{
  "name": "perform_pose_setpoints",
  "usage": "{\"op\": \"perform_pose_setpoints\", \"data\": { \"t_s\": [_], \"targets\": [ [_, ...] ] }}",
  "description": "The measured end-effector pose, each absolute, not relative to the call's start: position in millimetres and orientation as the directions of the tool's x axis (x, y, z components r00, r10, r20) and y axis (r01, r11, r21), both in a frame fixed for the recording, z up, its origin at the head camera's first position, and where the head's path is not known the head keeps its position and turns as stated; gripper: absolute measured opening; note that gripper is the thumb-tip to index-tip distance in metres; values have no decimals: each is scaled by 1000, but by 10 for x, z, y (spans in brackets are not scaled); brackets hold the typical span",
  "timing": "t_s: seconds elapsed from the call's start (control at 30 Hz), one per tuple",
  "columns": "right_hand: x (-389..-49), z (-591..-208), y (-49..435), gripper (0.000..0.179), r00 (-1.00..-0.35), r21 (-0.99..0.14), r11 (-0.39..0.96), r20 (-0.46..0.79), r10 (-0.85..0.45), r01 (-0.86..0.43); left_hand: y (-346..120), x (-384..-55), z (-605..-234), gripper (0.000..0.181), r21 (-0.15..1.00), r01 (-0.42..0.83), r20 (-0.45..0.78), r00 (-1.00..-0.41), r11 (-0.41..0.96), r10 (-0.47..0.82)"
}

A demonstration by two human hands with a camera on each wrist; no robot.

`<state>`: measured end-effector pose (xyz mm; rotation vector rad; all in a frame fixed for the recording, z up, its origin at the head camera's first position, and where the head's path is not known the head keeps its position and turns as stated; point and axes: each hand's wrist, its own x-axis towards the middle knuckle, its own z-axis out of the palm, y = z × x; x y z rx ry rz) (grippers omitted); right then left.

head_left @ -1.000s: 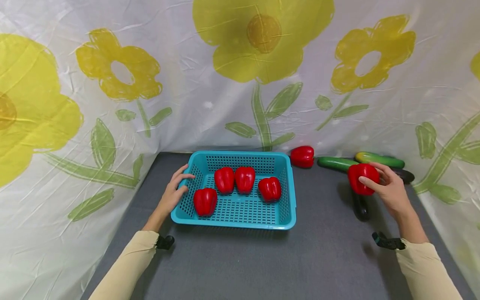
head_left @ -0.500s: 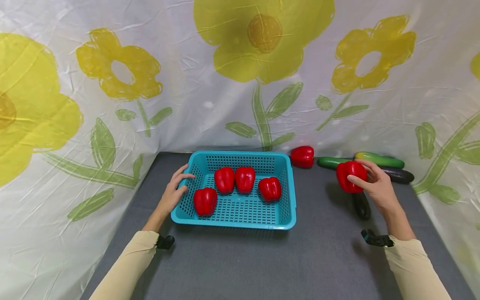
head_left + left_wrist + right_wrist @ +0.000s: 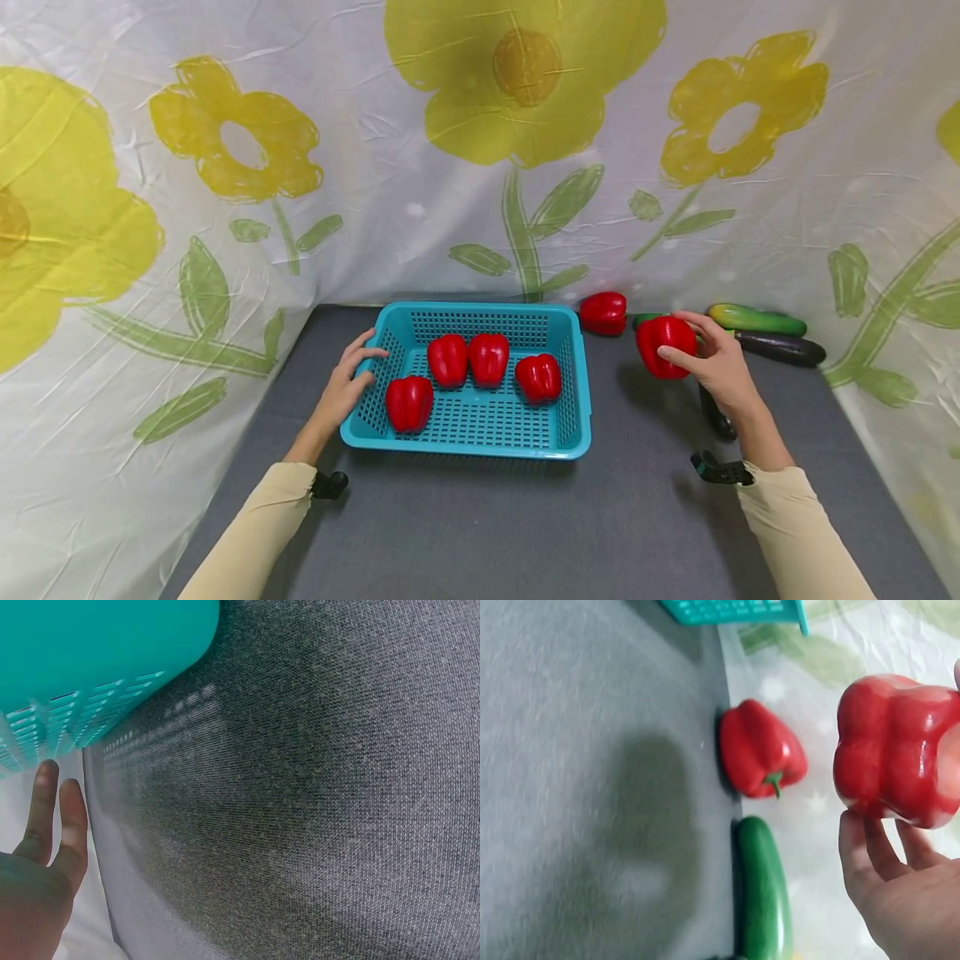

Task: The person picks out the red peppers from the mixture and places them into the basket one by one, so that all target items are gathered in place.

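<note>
My right hand (image 3: pixel 720 367) holds a red bell pepper (image 3: pixel 663 347) raised above the table, right of the basket. In the right wrist view the same bell pepper (image 3: pixel 900 750) sits between fingers and thumb, its lobed end toward the camera. My left hand (image 3: pixel 345 387) is at the left side of a blue perforated basket (image 3: pixel 465 454), with fingertips at its rim. In the left wrist view, two straight fingers (image 3: pixel 73 814) reach up to the slotted wall. Several red bell peppers, such as one at the front left (image 3: pixel 409 404), lie inside the basket.
Another red bell pepper (image 3: pixel 603 314) lies behind the basket's right corner. Farther right are a green cucumber (image 3: pixel 761 892), a yellow-tipped green vegetable (image 3: pixel 757 319), and dark eggplants, one lying sideways (image 3: pixel 783 348). A flower-printed cloth (image 3: pixel 375 167) hangs behind the grey table (image 3: pixel 465 533).
My right hand has carried the bell pepper leftward toward the basket, uncovering more of the eggplant at the right. My left hand has stayed at the basket's side.
</note>
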<state>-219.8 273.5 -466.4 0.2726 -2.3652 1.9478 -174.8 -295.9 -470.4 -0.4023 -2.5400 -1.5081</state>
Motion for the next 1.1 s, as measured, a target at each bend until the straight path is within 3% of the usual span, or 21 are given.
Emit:
{"op": "perform_pose_setpoints", "data": {
  "t_s": [0.63, 1.1],
  "targets": [
    [-2318, -4543, 2189, 67, -969, -951, 209, 199, -144, -226, -2967, -1771, -4694, 37, 841, 307, 268, -952, 446, 149],
    [-2273, -4541, 1921, 68, -961, -968, 109, 205, -183, -227, -2952, -1747, -4688, 38, 830, 314, 274, -949, 461, 153]
  ]
}}
